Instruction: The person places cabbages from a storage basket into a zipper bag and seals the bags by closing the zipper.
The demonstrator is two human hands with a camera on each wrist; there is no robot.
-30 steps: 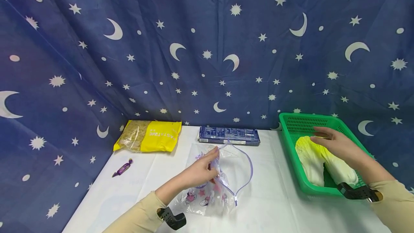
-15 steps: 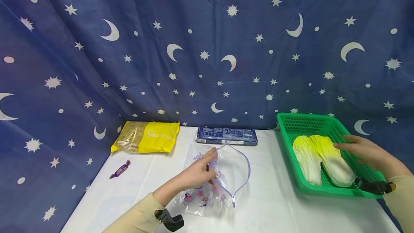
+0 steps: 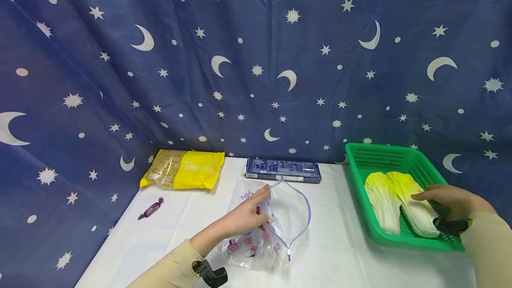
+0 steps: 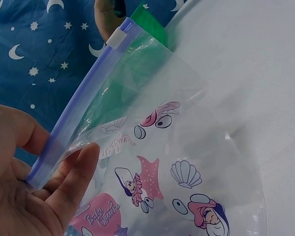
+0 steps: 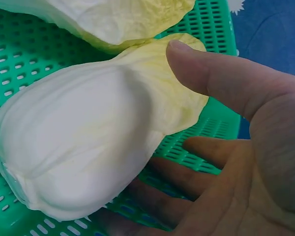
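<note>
A clear slider zip bag [image 3: 256,246] with a purple zip and sea-creature prints lies at mid-table, its mouth spread apart. My left hand [image 3: 246,212] pinches one side of its zip edge between thumb and fingers; the white slider [image 4: 116,38] sits at the far end. On the right, two napa cabbages with yellow leaves lie in a green basket [image 3: 362,210]. My right hand [image 3: 454,201] is at the right-hand cabbage [image 5: 83,132]. Its thumb [image 5: 201,69] is over the leafy end, and its spread fingers lie along the side; whether they touch is unclear.
A yellow pasta bag [image 3: 186,169] lies at the back left, with a purple-wrapped candy [image 3: 151,208] before it. A flat dark-blue packet [image 3: 283,170] rests at the back behind the zip bag. A blue star-and-moon curtain [image 3: 256,57] hangs behind the white table.
My right hand went from above the cabbages out to the right, then came down and left beside the right-hand cabbage. My left hand keeps its pinch on the zip bag.
</note>
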